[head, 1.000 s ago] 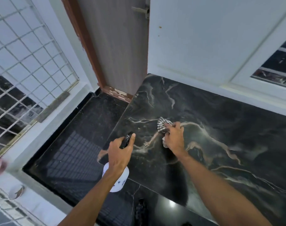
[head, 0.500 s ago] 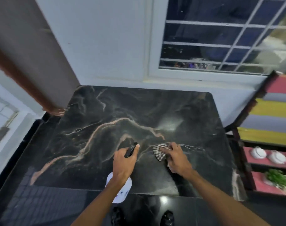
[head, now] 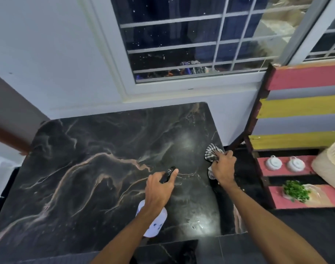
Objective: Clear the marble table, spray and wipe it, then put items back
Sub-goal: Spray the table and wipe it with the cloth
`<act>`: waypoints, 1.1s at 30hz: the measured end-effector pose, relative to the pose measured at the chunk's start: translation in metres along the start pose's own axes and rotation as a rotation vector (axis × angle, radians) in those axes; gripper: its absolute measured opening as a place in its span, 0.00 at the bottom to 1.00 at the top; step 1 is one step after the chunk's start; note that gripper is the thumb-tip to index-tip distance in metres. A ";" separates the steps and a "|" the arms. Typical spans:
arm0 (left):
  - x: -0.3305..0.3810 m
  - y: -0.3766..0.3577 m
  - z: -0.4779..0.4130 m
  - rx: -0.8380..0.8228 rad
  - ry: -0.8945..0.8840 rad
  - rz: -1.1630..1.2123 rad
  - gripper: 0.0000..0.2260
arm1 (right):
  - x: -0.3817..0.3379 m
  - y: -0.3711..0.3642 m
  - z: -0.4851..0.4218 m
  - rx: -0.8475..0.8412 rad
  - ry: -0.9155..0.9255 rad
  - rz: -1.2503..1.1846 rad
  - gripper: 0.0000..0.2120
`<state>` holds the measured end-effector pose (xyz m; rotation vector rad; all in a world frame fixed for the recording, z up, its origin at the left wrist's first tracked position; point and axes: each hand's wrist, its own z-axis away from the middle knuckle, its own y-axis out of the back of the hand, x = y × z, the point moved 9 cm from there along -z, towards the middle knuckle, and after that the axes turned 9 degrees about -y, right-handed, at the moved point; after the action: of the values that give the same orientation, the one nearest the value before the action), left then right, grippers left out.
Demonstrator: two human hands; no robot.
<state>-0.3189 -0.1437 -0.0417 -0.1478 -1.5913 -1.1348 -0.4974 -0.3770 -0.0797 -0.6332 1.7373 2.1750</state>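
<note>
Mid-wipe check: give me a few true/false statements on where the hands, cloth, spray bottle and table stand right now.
1. The right hand grips the checked cloth at the right edge of the marble table. True.
2. The left hand is empty. False: it holds the spray bottle, with its black nozzle pointing away over the table.
3. Cups and plants stand on the tabletop. False: nothing rests on it but the cloth.
4. A striped shelf stands to the right of the table. True.
5. The cloth is plain white. False: it is black-and-white checked.
</note>
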 end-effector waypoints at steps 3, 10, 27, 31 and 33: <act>-0.004 0.000 -0.013 0.032 -0.023 0.042 0.30 | -0.010 -0.003 -0.031 0.014 -0.080 -0.053 0.22; -0.036 0.047 -0.022 0.156 0.019 0.059 0.24 | -0.123 -0.086 0.032 -0.281 0.511 0.052 0.23; -0.191 0.260 0.091 0.429 0.228 0.110 0.30 | -0.256 -0.204 0.205 -0.351 0.615 0.107 0.23; -0.253 0.322 0.133 0.510 0.333 0.114 0.30 | -0.287 -0.231 0.213 -0.283 0.293 0.070 0.22; -0.275 0.343 0.147 0.531 0.373 0.127 0.30 | -0.319 -0.250 0.253 -0.266 0.375 0.125 0.23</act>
<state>-0.1060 0.2674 -0.0543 0.2943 -1.4655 -0.5704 -0.1425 -0.0573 -0.0855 -1.0860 1.7058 2.5299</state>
